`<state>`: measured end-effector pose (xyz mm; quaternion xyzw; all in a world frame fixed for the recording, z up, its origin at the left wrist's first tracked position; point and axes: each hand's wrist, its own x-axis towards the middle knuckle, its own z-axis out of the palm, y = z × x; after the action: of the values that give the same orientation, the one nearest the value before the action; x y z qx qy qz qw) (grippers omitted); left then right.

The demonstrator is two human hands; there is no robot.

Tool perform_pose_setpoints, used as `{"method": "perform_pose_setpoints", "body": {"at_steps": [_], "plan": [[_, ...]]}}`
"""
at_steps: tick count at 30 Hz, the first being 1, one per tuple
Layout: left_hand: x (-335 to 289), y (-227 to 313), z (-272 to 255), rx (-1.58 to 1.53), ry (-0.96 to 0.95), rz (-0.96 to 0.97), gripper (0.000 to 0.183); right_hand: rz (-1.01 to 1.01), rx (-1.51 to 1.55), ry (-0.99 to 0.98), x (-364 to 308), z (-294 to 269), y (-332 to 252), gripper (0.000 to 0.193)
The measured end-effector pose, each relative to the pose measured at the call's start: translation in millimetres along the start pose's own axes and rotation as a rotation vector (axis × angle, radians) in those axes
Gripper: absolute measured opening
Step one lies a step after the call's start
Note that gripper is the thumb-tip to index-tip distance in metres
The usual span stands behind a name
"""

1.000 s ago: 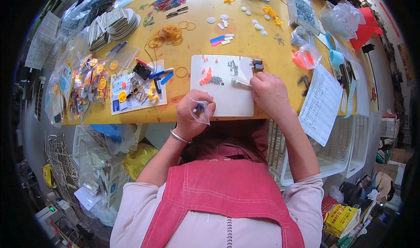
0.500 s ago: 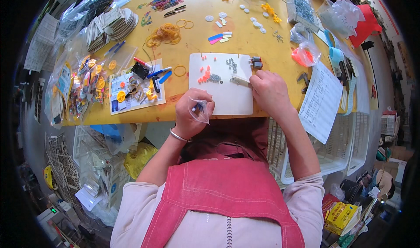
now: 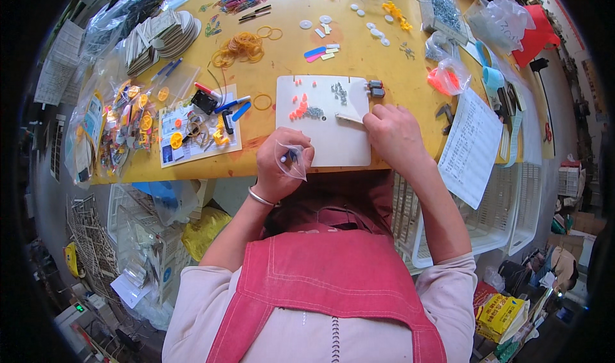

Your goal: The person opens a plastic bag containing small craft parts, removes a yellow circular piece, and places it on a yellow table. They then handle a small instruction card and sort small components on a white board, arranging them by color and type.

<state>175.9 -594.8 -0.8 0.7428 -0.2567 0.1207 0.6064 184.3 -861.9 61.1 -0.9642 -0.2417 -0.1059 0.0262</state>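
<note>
My left hand [image 3: 274, 153] is closed around a small clear plastic bag [image 3: 292, 171] at the near left edge of a white board [image 3: 336, 150]. Something dark blue shows in or behind the bag. In my right hand [image 3: 394, 131] is a slim, pale tool like tweezers [image 3: 348, 117], held low over the board with its tip pointing left. Left of that tip lie small orange pieces [image 3: 299, 109] and a little heap of grey metal bits [image 3: 314, 112]. A second group of grey bits [image 3: 339, 93] sits farther back on the board.
Left of the board are a printed sheet [image 3: 170, 116] with assorted parts and a bag of coloured parts [image 3: 128, 123]. Rubber bands [image 3: 238, 49] lie behind. A dark metal block [image 3: 375, 89] touches the board's right side. Far right are a tub of metal pieces [image 3: 442, 10] and a handwritten sheet [image 3: 471, 148].
My right hand has shifted slightly left, and the tool in it looks narrower and a little differently angled. My left hand with the bag has stayed almost still.
</note>
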Motion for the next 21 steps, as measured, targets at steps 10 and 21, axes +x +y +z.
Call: {"method": "perform_pose_setpoints", "body": {"at_steps": [10, 21], "plan": [[0, 2, -1, 0.007, -0.011, -0.003, 0.007, -0.032, 0.014, -0.011, -3, -5, -6, 0.001], [2, 1, 3, -0.008, 0.038, 0.023, 0.015, -0.043, 0.066, 0.006, -7, -6, -12, 0.004]]}}
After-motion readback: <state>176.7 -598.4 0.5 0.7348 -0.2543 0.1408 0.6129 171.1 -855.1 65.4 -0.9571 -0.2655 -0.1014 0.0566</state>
